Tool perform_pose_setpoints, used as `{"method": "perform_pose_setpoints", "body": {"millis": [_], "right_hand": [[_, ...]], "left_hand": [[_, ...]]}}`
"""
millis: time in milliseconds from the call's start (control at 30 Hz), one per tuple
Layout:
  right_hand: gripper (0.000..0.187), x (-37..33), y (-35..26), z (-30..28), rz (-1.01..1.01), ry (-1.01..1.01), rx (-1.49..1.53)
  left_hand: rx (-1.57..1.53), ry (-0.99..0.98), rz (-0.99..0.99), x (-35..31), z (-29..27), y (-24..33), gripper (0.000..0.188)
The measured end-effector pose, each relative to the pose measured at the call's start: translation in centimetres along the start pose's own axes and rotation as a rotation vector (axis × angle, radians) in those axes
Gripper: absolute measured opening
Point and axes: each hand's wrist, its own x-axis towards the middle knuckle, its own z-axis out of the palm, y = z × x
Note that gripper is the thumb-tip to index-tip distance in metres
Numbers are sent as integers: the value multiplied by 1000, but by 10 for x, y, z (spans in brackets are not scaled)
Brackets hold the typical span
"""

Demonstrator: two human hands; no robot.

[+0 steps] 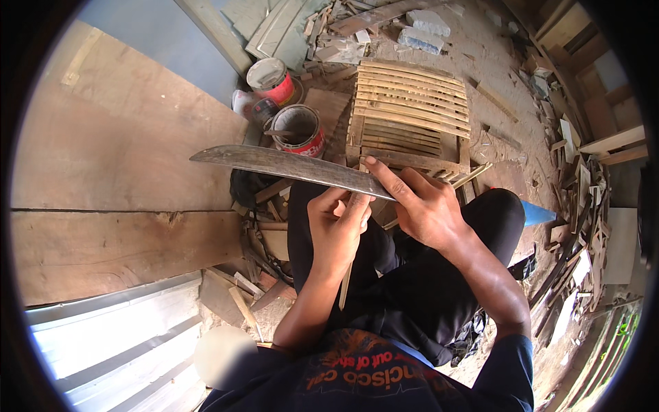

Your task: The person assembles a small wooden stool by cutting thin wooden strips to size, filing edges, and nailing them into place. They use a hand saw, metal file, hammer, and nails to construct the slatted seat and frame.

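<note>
Machete point(292, 165), 1 pc.: long, thin, dull grey metal, scuffed, curving to a pt.; lies crosswise above the lap of the seated person I'm watching, tip to L. R hand point(425, 206), bare: fingers curled at its R end, index out straight over the blade; handle hidden. L hand point(338, 216), bare: thumb & fingers pressed tog., pinching a wood strip point(347, 285), slim, pale, just below the blade; whether strip & edge touch, can't tell. Slatted stand point(408, 115), 1, beyond hands: rough pale slats w/ gaps btwn. Nearer bucket point(309, 146), 1: round, red, open, grimy rim. Farther bucket point(279, 90), 1: same shape, pale crusted top. Plywood panel point(123, 151), L side: flat, brown, grainy. Concrete chunks point(429, 23), grey, rough, far side, on dirt floor point(473, 62). Wood scraps point(583, 185), asst., splintery, heaped along R.
</note>
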Motion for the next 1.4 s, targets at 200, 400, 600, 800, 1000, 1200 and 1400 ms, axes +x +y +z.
{"method": "perform_pose_setpoints", "body": {"millis": [200, 400, 600, 800, 1000, 1200, 1400], "right_hand": [[83, -3, 5, -1, -32, 63, 11], [75, -9, 7, -9, 52, -30, 17], [75, -9, 1, 0, 49, -20, 33], [74, -10, 2, 4, 65, -13, 64], [79, -13, -1, 2, 77, -42, 47], [77, -16, -2, -10, 136, -170, -12], [77, -22, 7, -11, 102, -144, -62]], "left_hand": [[108, -7, 36, -3, 3, 1, 9], [243, -13, 63, 3, 2, -1, 7], [160, -3, 80, -1, 0, -1, 12], [173, 12, 58, -1, 0, -2, 14], [337, 2, 152, 4, -8, -8, 9], [402, -12, 133, 7, -5, -14, 8], [346, -4, 80, 6, 9, -15, 12]]}}
